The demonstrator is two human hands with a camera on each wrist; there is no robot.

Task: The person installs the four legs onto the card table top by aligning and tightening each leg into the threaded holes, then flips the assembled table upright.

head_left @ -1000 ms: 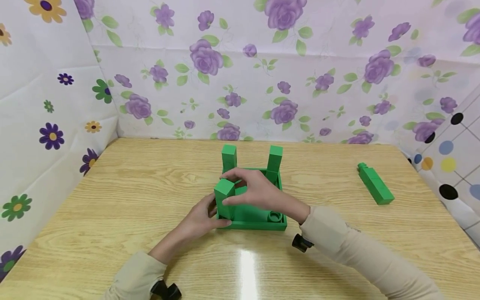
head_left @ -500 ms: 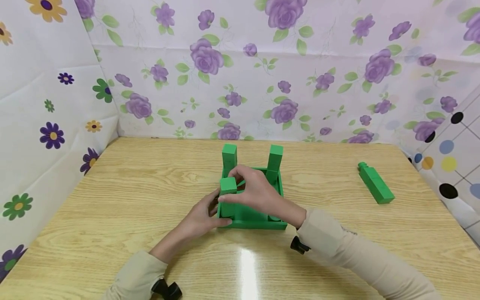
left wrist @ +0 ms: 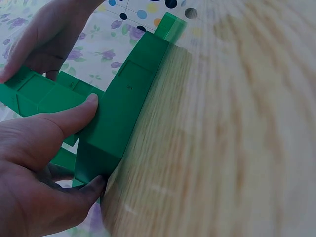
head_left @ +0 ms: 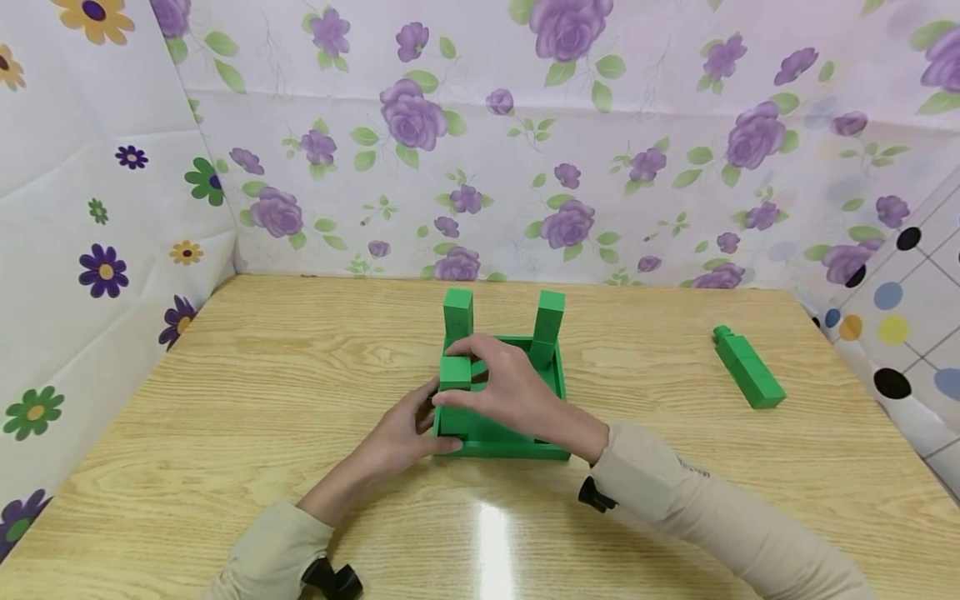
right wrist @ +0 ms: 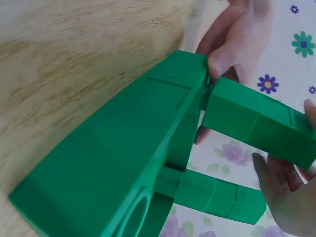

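Note:
A green square base, tray-shaped with a raised rim, lies on the table. At its near left corner stands a green square post, upright. My right hand pinches this post near its top, thumb on the near side and fingers behind. My left hand grips the base's near left corner, its thumb at the front rim beside the post's foot, as the left wrist view also shows. Two similar posts rise from the far corners, one at left and one at right. A round socket shows at the near right corner.
On the right of the wooden table lies a loose green post with a threaded end. A flowered cloth hangs along the table's back edge, with more patterned cloth at both sides.
The near left post has gone from leaning and turned to upright and square with the base. My right hand has shifted slightly left with it; the left hand has stayed at the corner.

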